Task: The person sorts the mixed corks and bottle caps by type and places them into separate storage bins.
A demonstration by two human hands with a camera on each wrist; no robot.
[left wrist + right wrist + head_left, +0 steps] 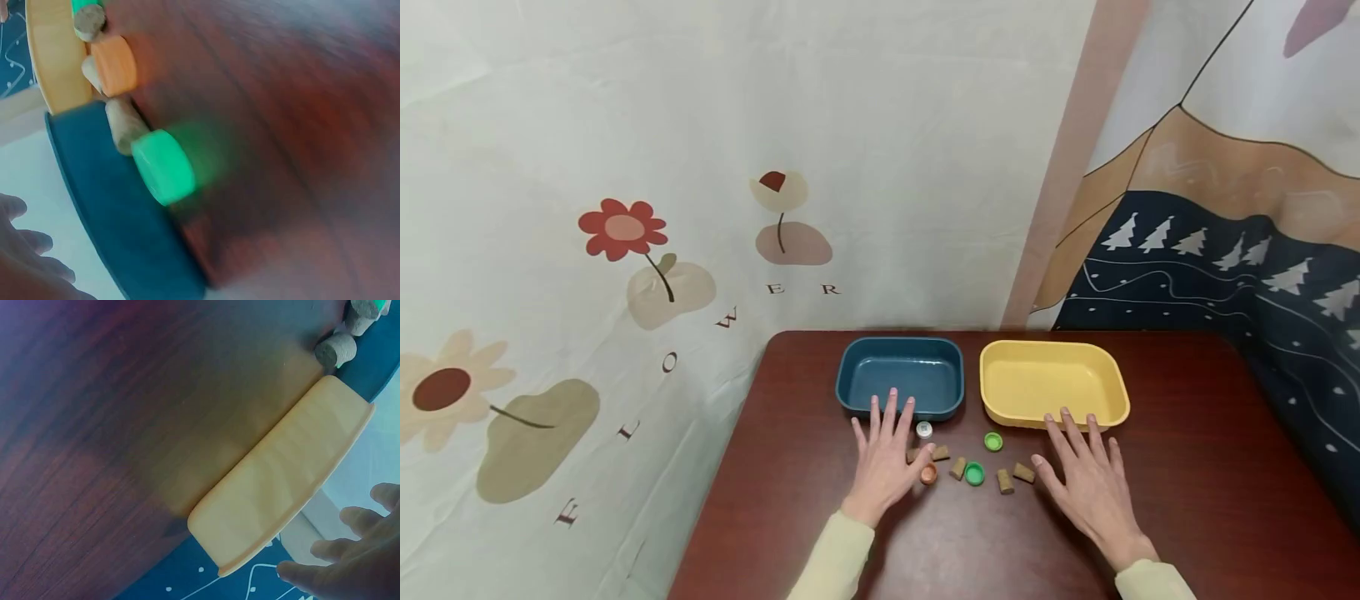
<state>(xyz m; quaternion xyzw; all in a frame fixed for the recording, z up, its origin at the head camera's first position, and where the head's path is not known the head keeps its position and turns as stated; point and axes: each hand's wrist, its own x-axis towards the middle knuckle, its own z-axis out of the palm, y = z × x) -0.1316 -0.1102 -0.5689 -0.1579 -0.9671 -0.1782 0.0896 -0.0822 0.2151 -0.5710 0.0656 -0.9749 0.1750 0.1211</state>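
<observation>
Left hand (886, 467): being held with fingers straight and spread, nothing being gripped; fingertips being seen across the near wall of the blue tray (917, 375), contact not being discernible.
Right hand (1092, 493): likewise being held with fingers extended and apart, nothing being gripped; fingertips being seen against the near side of the yellow tray (1048, 383), contact again not being discernible.
Trays: being supported side by side on the table (1195, 467), blue to the left, yellow to the right, a narrow gap being left between.
White cap (924, 430): being located just in front of the blue tray, beside the left fingers.
Light green cap (993, 442): being located near the yellow tray's left front corner.
Green cap (974, 474): being flanked by corks (1005, 482), between the hands.
Orange cap (928, 474): being located just beside the left thumb.
Corks: five being counted, scattered among the caps; one being partly covered by the left thumb, another being located near the right thumb.
Backdrop (925, 167): being hung behind the table, flower prints being displayed.
</observation>
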